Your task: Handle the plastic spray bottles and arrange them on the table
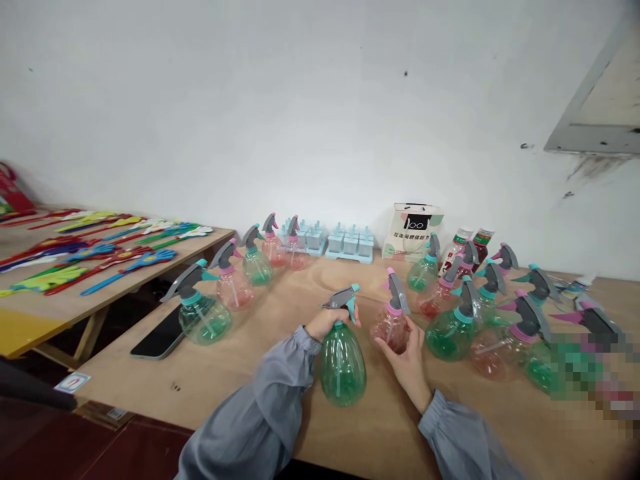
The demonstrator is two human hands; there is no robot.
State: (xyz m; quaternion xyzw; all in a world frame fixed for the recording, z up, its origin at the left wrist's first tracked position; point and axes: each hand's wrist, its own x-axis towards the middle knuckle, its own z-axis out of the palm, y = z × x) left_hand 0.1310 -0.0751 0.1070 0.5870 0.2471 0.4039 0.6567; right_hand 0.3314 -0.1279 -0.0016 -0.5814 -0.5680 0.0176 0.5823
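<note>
My left hand (pixel 327 325) is wrapped round the neck of a green spray bottle (pixel 343 370), just under its grey and turquoise trigger head. To its right, my right hand (pixel 409 353) has its thumb and fingers closed on the clear pink body of a pink spray bottle (pixel 390 327). That bottle has a grey and pink head and stands nearly upright, leaning slightly. Close by on the right is another green spray bottle (pixel 450 333), apart from my right hand. Part of my left hand is hidden behind the green bottle's neck.
Several more spray bottles stand on both sides, including a green one (pixel 205 320) beside a black phone (pixel 159 333). Light blue ice-pop moulds (pixel 350 243) and a paper bag (pixel 411 233) are by the wall. Colourful hand-shaped clappers (pixel 130 267) cover the left table.
</note>
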